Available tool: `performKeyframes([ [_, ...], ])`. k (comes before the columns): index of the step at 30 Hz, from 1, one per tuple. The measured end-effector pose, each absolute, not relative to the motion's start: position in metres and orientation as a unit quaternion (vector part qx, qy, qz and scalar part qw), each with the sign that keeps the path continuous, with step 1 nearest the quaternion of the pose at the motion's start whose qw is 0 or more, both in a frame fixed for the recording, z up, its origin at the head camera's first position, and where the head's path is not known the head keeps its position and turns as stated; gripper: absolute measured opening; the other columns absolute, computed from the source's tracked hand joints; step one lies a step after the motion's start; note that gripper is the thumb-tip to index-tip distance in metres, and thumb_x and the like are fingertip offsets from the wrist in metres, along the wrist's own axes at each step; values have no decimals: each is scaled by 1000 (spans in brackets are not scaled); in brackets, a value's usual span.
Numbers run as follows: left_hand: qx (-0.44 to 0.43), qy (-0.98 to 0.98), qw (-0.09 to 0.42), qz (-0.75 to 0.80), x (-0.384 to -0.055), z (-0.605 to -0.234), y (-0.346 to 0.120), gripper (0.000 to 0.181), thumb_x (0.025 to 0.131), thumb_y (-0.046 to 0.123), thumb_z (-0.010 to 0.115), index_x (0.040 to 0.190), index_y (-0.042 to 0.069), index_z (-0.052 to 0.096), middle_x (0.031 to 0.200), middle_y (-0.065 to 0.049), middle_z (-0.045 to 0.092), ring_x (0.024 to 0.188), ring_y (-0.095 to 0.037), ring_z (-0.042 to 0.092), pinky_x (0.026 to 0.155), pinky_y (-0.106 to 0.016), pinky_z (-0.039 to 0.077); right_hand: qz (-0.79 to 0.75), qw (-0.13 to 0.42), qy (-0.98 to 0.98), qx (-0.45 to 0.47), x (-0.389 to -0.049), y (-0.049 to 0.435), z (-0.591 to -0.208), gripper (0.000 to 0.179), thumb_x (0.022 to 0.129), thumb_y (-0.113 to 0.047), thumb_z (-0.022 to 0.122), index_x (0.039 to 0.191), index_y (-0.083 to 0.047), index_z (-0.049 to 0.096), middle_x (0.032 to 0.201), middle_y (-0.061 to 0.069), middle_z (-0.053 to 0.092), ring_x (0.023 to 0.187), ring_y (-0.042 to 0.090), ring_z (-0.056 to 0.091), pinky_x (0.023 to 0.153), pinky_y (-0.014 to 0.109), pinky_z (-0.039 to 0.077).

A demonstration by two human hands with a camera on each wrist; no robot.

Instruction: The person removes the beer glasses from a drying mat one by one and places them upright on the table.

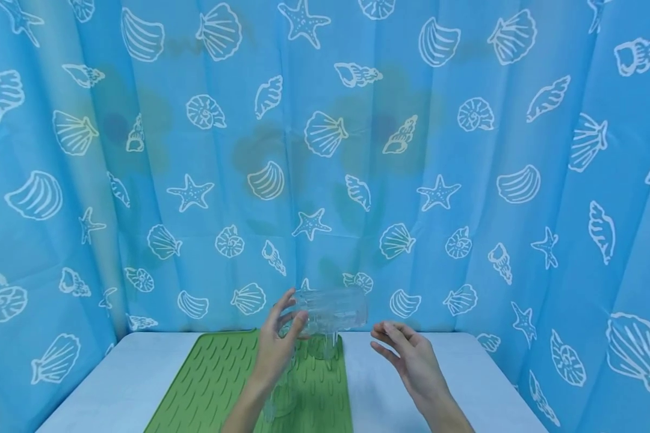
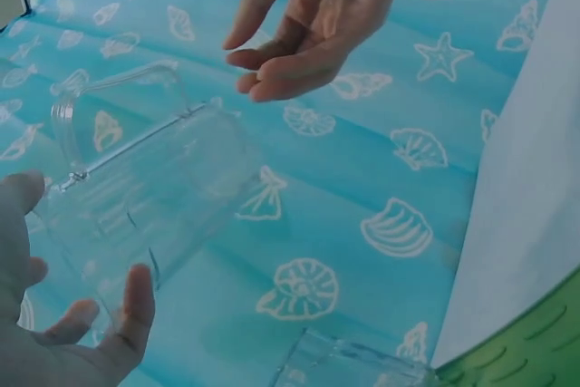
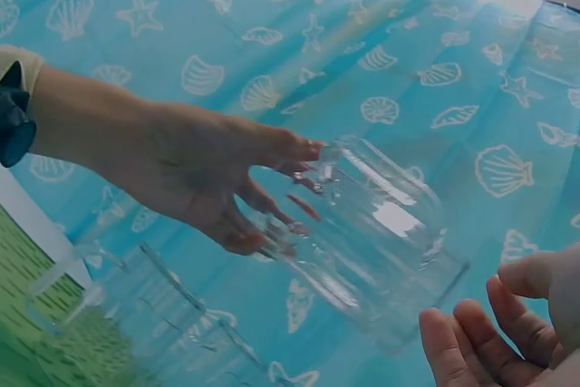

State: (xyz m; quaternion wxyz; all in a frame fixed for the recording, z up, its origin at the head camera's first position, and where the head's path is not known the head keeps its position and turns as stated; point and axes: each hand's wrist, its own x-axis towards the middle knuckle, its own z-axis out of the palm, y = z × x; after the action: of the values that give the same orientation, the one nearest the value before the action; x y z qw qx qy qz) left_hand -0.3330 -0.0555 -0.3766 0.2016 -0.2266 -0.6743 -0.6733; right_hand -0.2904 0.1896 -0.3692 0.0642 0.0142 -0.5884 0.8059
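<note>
A clear glass mug lies sideways in the air above the far edge of the green mat. My left hand grips it at its left end, thumb and fingers spread round the rim. In the left wrist view the mug's handle sticks out from its upper side. Just off the other end, my right hand hovers with loosely bent fingers and nothing in them. From the right wrist, the fingertips show close to the mug's base.
More clear glassware stands on the green ridged mat, including a glass mug below my left forearm. The mat covers part of a white table. A blue shell-print curtain hangs behind and along both sides.
</note>
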Motion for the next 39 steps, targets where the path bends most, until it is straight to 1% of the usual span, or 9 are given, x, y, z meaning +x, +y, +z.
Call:
performKeyframes([
  [5, -217, -693, 199, -658, -332, -376, -54, 51, 98, 22, 60, 147, 29, 45, 140, -13, 50, 118, -29, 59, 76, -28, 61, 780, 76, -620, 18, -287, 193, -367, 49, 89, -39, 71, 121, -4, 60, 112, 6, 68, 110, 21, 66, 99, 37, 56],
  [11, -215, -719, 203, -629, -329, -377, -51, 48, 97, 24, 62, 144, 29, 50, 137, -8, 52, 108, -19, 60, 81, -25, 56, 723, 102, -680, 69, -283, 189, -366, 42, 91, -30, 70, 120, -1, 62, 118, 15, 66, 104, 17, 68, 92, 33, 60],
  [14, -213, -728, 201, -620, -327, -377, -49, 48, 97, 26, 63, 143, 30, 51, 137, -6, 52, 105, -16, 58, 73, -24, 55, 672, 132, -719, 119, -280, 184, -366, 33, 92, -24, 70, 115, -1, 67, 114, 14, 68, 100, 12, 68, 89, 29, 60],
  [17, -214, -734, 202, -612, -326, -378, -47, 47, 97, 28, 63, 142, 31, 51, 137, -5, 53, 106, -15, 56, 71, -23, 55, 623, 159, -747, 171, -276, 179, -367, 25, 92, -22, 69, 111, -6, 71, 111, 12, 70, 99, 7, 68, 87, 25, 60],
  [21, -215, -746, 204, -597, -327, -381, -44, 47, 96, 30, 63, 141, 34, 52, 139, -4, 53, 107, -16, 56, 66, -21, 55, 571, 173, -766, 239, -273, 170, -371, 22, 93, -23, 67, 110, -10, 73, 108, 8, 71, 100, 5, 67, 86, 25, 60],
  [25, -225, -755, 211, -579, -328, -384, -41, 46, 95, 29, 65, 140, 32, 54, 141, -6, 52, 98, -13, 56, 57, -19, 52, 525, 183, -778, 293, -272, 163, -376, 20, 94, -25, 66, 109, -15, 74, 102, 2, 71, 93, 6, 68, 82, 26, 61],
  [28, -234, -756, 215, -572, -328, -385, -39, 46, 94, 27, 66, 139, 30, 56, 141, -9, 53, 87, -8, 55, 52, -17, 48, 506, 187, -782, 313, -271, 161, -377, 20, 94, -26, 66, 110, -18, 75, 98, 1, 71, 85, 6, 67, 74, 26, 61],
  [32, -241, -759, 213, -566, -326, -385, -38, 46, 93, 27, 66, 138, 32, 56, 141, -9, 53, 76, -6, 53, 51, -17, 47, 493, 180, -784, 332, -271, 161, -377, 20, 95, -25, 64, 110, -16, 74, 98, 1, 71, 82, 4, 66, 69, 24, 60],
  [39, -235, -767, 200, -563, -325, -384, -36, 44, 94, 31, 66, 136, 36, 57, 142, -6, 51, 79, -12, 55, 54, -17, 47, 457, 193, -784, 372, -274, 162, -379, 16, 99, -18, 59, 108, -16, 72, 97, 1, 71, 81, 3, 63, 65, 22, 59],
])
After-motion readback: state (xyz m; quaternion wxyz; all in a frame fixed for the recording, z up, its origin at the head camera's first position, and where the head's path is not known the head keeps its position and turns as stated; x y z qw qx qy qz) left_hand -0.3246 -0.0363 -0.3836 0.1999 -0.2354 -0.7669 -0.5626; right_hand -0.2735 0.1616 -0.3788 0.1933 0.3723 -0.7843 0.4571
